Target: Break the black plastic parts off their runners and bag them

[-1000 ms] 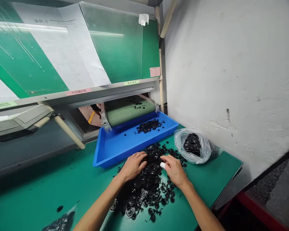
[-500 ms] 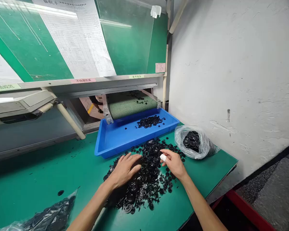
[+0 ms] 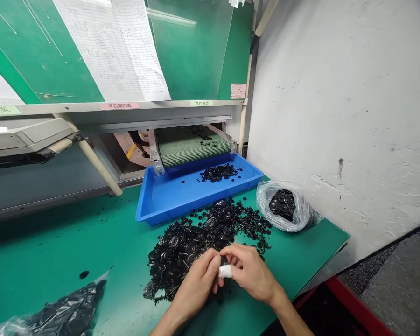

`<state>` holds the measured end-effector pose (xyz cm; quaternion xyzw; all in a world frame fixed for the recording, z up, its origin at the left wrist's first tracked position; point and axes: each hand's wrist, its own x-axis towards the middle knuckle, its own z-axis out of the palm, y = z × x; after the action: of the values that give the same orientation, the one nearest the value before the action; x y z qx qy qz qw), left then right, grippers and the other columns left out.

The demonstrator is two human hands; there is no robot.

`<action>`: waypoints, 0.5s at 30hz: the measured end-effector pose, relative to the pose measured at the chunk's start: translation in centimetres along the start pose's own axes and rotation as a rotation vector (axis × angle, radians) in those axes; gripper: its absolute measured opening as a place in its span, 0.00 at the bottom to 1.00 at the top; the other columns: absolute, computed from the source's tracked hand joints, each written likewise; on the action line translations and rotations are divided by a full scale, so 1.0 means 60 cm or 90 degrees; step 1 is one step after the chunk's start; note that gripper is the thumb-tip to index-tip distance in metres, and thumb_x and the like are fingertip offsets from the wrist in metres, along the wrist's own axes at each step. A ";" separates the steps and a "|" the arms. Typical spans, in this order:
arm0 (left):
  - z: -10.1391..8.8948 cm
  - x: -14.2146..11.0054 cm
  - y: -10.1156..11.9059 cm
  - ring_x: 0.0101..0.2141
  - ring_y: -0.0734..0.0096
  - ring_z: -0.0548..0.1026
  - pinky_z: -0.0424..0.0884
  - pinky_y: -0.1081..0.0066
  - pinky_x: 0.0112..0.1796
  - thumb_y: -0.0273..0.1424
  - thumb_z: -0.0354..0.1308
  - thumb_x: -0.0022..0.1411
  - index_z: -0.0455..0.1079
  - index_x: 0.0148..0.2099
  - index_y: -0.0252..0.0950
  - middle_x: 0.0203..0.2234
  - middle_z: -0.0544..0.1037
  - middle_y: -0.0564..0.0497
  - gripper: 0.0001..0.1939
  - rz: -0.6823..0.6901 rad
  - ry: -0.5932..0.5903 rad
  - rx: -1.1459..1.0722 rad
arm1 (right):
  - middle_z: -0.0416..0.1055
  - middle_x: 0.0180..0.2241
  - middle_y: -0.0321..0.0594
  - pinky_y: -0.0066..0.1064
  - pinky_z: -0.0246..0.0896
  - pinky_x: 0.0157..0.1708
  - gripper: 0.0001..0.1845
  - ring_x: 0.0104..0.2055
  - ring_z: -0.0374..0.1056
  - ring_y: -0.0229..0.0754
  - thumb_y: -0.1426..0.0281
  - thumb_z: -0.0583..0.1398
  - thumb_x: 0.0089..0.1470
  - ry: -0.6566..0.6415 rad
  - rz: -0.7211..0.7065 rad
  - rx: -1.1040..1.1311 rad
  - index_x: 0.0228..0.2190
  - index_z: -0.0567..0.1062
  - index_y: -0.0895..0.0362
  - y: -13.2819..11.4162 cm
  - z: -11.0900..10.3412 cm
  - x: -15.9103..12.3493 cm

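At the lower left, a plastic bag (image 3: 68,308) of black parts lies on the green desk (image 3: 73,233). Right of it spreads a loose pile of black plastic discs (image 3: 192,233) with thin spiky stems; they look light and stiff, likely to snag on one another, and best taken by the rim of the round head. The left hand (image 3: 196,284) and right hand (image 3: 250,273) meet at the pile's near edge, lower centre, the fingers (image 3: 243,254) brought together around a small dark piece (image 3: 224,260), mostly hidden; whether they clamp it, I cannot tell. White tape (image 3: 225,271) wraps one finger. Above sit a blue tray (image 3: 164,205) and a green conveyor belt (image 3: 192,147), with a clear bag (image 3: 283,205) of discs at right. Earlier the hands lay apart on the pile; now they are together, off its middle.
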<state>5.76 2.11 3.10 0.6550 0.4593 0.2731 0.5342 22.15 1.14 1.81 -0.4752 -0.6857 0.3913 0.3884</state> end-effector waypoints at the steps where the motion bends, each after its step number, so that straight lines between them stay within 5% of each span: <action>1: 0.000 -0.006 -0.004 0.20 0.75 0.64 0.59 0.74 0.24 0.45 0.43 0.67 0.60 0.29 0.38 0.19 0.68 0.57 0.20 -0.016 -0.011 -0.017 | 0.67 0.28 0.33 0.25 0.57 0.27 0.14 0.29 0.63 0.35 0.80 0.57 0.47 -0.005 -0.015 -0.037 0.34 0.76 0.55 -0.001 0.001 -0.003; 7: 0.002 -0.032 -0.025 0.17 0.77 0.59 0.53 0.75 0.20 0.52 0.44 0.64 0.60 0.29 0.38 0.16 0.66 0.59 0.23 -0.072 0.002 -0.126 | 0.63 0.26 0.32 0.26 0.53 0.28 0.19 0.27 0.59 0.35 0.83 0.53 0.45 -0.065 -0.118 -0.147 0.36 0.75 0.56 -0.002 0.013 -0.010; 15: -0.006 -0.048 -0.032 0.17 0.76 0.59 0.57 0.73 0.23 0.52 0.44 0.64 0.60 0.27 0.39 0.15 0.64 0.59 0.24 -0.087 0.022 -0.132 | 0.66 0.26 0.33 0.25 0.55 0.29 0.21 0.28 0.62 0.35 0.83 0.53 0.44 -0.106 -0.102 -0.111 0.38 0.75 0.56 0.010 0.028 -0.006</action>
<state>3.66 -0.28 1.76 0.5582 0.4817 0.2935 0.6085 20.92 0.64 0.53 -0.4168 -0.7825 0.3363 0.3175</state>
